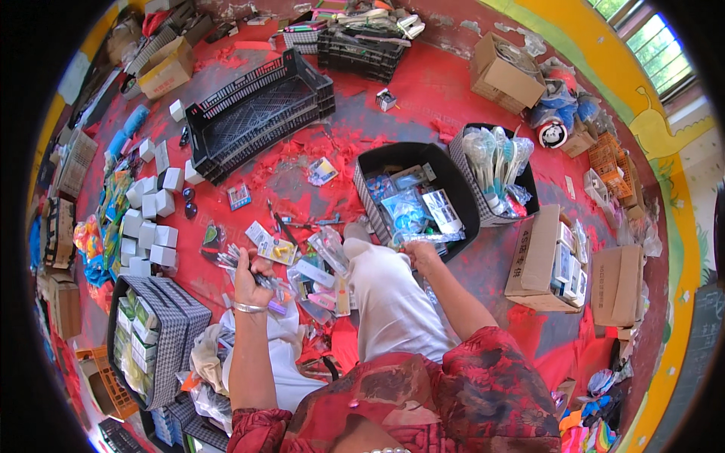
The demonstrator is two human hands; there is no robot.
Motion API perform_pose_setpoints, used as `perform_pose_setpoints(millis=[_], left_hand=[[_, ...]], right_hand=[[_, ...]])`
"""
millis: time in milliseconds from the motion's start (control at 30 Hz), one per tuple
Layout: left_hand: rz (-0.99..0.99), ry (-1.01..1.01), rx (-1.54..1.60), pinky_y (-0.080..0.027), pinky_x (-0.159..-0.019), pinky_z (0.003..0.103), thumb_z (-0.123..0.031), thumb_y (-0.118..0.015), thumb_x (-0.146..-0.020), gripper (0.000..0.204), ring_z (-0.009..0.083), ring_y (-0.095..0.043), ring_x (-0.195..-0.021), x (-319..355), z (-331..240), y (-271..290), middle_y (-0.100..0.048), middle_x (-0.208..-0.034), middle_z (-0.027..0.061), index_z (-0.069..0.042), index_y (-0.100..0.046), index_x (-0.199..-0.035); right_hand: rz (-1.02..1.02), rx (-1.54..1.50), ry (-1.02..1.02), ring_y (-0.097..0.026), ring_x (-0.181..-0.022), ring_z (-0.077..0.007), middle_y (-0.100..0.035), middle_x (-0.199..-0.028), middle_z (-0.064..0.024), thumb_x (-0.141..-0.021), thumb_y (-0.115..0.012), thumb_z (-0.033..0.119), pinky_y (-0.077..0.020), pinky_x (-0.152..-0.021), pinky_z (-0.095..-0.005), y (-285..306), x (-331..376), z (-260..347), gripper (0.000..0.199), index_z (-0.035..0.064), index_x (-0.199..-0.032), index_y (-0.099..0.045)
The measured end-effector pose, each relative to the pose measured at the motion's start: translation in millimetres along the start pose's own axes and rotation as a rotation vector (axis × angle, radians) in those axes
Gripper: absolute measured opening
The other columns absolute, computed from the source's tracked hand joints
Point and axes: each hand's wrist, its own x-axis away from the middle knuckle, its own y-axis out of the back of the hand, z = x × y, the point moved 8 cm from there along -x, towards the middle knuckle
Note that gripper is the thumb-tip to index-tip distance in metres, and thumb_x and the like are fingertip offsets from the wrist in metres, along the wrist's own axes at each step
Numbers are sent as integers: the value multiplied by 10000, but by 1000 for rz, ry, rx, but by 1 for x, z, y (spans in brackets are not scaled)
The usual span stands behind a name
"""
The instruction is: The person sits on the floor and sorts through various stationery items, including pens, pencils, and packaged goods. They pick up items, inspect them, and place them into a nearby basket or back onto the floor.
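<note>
My left hand (251, 283), with a silver bangle at its wrist, is closed round a bundle of thin pale sticks (229, 257) whose kind I cannot make out. Beside it lie a white card with yellow pieces (282, 250) and a heap of small packaged goods (321, 275) between my legs. My right hand (423, 254) is at the near edge of a black-lined bin (470, 200), its fingers closed on a long clear plastic packet (434, 237). Inside the bin are a blue packet (408, 211) and a white boxed item (442, 211).
A black crate (260, 109) stands ahead on the red floor. White boxes (147, 226) cluster at left, above a checked basket (177, 317). To the right are a basket of wrapped brushes (491, 162) and an open carton (532, 260). Sunglasses (189, 202) lie near the boxes.
</note>
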Motion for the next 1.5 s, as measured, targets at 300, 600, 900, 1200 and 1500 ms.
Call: perform_pose_setpoints(millis=[300,600,900,1200,1500], left_hand=[[-55,-14,-71,-330,-458,214,-302,-511,-870,209,78,-384,-479,-7,2,9,-349,-514,-32,-106,-525,-800],[-66,-14,-86,-324,-447,206,-298,-533,-859,211,81,-382,-474,-8,3,9,-341,-490,-32,-100,-535,-787],[98,-67,-164,-218,-404,178,-98,-562,-807,213,23,-259,-434,9,-7,-26,-273,-533,-81,-52,-514,-1009],[419,31,-134,-318,-488,193,-192,-488,-880,169,61,-350,-513,43,-3,-54,-334,-532,-47,-28,-506,-918],[615,135,-177,-297,-426,219,-214,-507,-874,182,79,-373,-471,61,5,-64,-351,-503,-41,-42,-546,-827]], right_hand=[[637,-271,71,-589,-592,-230,-584,-753,-136,-780,-494,42,-507,-498,-348,-138,-24,261,135,-25,-890,-536],[-38,143,635,-548,-398,-208,-616,-622,-141,-798,-462,192,-343,-291,-286,-191,13,451,206,15,-809,-567],[611,203,159,-559,-592,-149,-609,-736,-63,-835,-505,187,-422,-521,-272,-304,66,216,161,47,-851,-582],[1005,312,143,-591,-708,-153,-608,-837,-87,-867,-459,414,-479,-643,-266,-371,184,98,447,-11,-964,-562],[1286,546,41,-593,-870,-223,-598,-975,-165,-767,-624,359,-507,-684,-309,-383,214,61,454,-47,-966,-591]])
